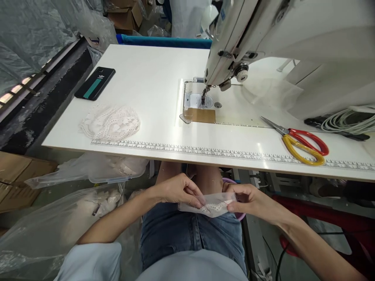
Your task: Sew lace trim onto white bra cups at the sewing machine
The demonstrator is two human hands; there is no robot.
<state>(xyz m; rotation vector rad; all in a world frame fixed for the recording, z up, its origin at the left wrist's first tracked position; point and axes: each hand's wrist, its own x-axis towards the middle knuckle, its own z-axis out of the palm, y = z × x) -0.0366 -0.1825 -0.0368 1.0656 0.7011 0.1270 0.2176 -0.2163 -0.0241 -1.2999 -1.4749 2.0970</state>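
Near the white table (158, 132), over the denim shorts (172, 230), the left hand (183, 189) and right hand (249, 200) are closed, thumb to finger, on the translucent strip (217, 198), which is best held lightly so its lace (215, 208) is not creased.

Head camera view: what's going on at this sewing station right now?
A person's left hand and right hand hold a sheer white lacy strip over the lap, just off the table edge. On the table, a white lace bundle lies toward the left and scissors toward the right. Neither hand touches the sewing machine.
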